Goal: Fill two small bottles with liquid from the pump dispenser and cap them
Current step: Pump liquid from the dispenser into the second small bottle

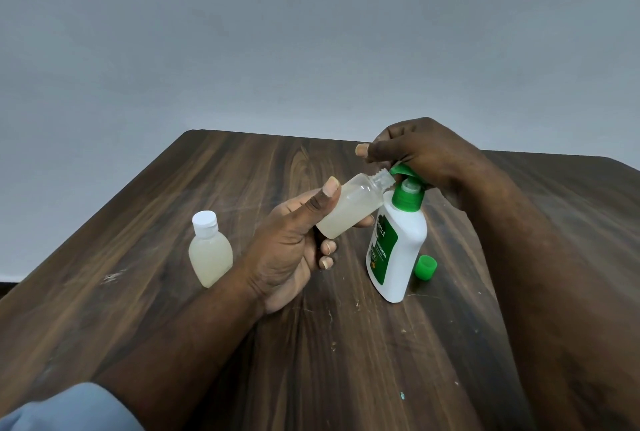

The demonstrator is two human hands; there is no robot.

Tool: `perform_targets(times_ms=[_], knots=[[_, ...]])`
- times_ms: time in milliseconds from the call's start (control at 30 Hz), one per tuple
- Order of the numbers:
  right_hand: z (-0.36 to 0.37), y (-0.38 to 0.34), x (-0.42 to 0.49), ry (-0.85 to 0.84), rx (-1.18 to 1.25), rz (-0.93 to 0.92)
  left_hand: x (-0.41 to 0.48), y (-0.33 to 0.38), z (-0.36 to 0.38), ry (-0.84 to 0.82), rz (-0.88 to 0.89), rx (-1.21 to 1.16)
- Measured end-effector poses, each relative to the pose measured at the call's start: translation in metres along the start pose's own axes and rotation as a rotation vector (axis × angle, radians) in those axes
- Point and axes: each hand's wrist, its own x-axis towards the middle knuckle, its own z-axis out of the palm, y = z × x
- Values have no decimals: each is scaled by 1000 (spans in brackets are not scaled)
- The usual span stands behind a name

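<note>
My left hand (294, 247) grips a small clear uncapped bottle (349, 210) holding pale liquid, tilted so its threaded mouth sits right at the green nozzle of the pump dispenser (394, 243). The dispenser is a white bottle with a green label, standing upright on the table. My right hand (422, 153) rests on top of its green pump head, fingers curved over it. A second small bottle (209, 250), filled with pale liquid and closed with a white cap, stands to the left. A loose green cap (426, 268) lies on the table just right of the dispenser.
The dark wooden table (173, 292) has its far edge just behind my right hand and a left edge running diagonally. A plain grey wall stands behind it. A light blue sleeve (69, 410) shows at the lower left.
</note>
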Motion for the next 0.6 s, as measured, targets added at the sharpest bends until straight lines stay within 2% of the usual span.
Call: perform_targets(times_ms=[600], knots=[[0,0,-1,-9,19,-16,0,-1,0,-21,9,0]])
